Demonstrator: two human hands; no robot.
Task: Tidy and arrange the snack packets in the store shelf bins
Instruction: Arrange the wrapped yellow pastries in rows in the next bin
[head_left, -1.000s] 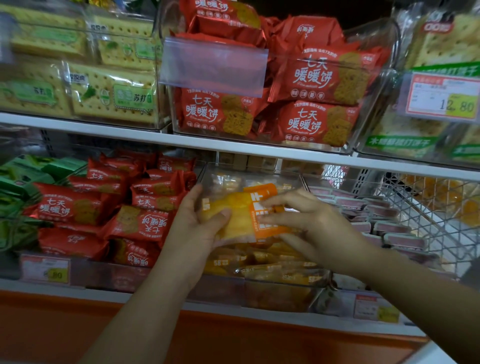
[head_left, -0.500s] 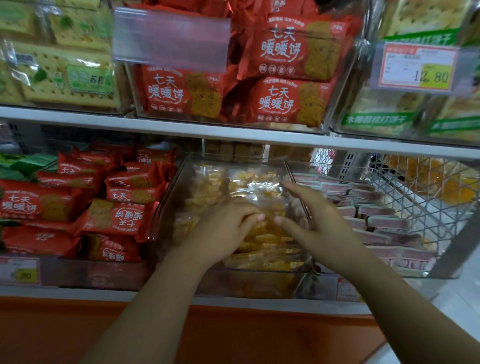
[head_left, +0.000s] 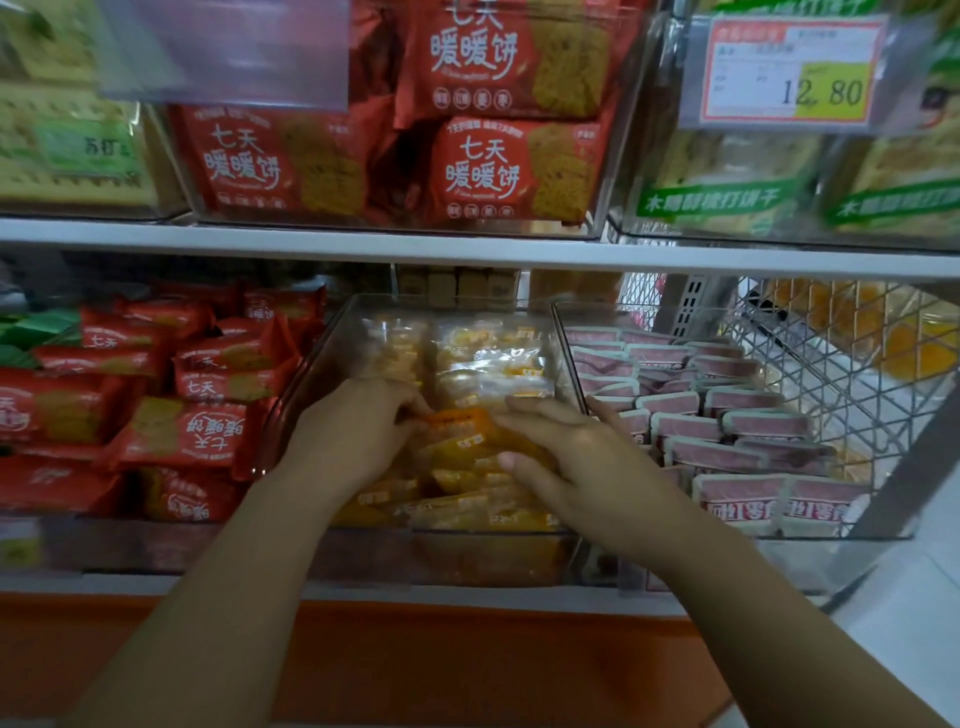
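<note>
A clear plastic bin (head_left: 332, 353) on the lower shelf holds several yellow-orange snack packets (head_left: 488, 364). Both my hands are inside it, over its front half. My left hand (head_left: 353, 431) has its fingers curled round the left end of one orange packet (head_left: 457, 423) lying on the pile. My right hand (head_left: 576, 457) grips the same packet's right end, thumb in front, fingers over the top. The packet lies flat among the others, partly hidden by my fingers.
Red biscuit packets (head_left: 202, 431) fill the bin to the left, pink-and-white packets (head_left: 727, 431) the bin to the right, beside a wire basket (head_left: 841, 374). The white upper shelf edge (head_left: 467, 249) carries bins of red packets (head_left: 478, 166) and a 12.80 price tag (head_left: 789, 73).
One second ago both hands held an orange packet up above the bin. They have since gone down into the bin and now hold a packet on the pile. The camera has moved closer.
</note>
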